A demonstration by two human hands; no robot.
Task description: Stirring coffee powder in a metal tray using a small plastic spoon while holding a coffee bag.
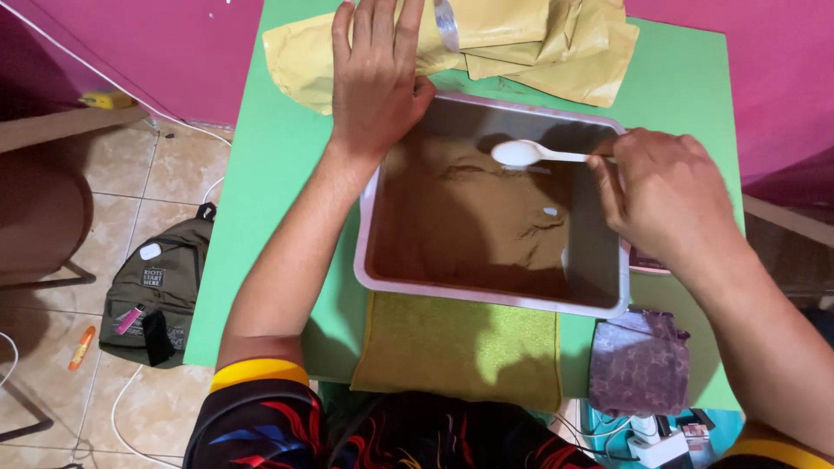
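one tray (373, 260), one spoon (521, 154), two cloths (460, 347), one backpack (161, 291)

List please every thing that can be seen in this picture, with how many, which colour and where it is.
tray: one, pale rim, middle of the table, holding brown powder.
spoon: one, white, over the powder, held by the right hand.
paper pouches: a few, yellow, far edge of the table.
cloth: one, olive green, under the tray's near edge.
small pouch: one, purple, near right corner.
table: one, green.
backpack: one, olive, on the tiled floor, left.
left hand: resting on a yellow pouch at the tray's far corner.
right hand: gripping the spoon handle.
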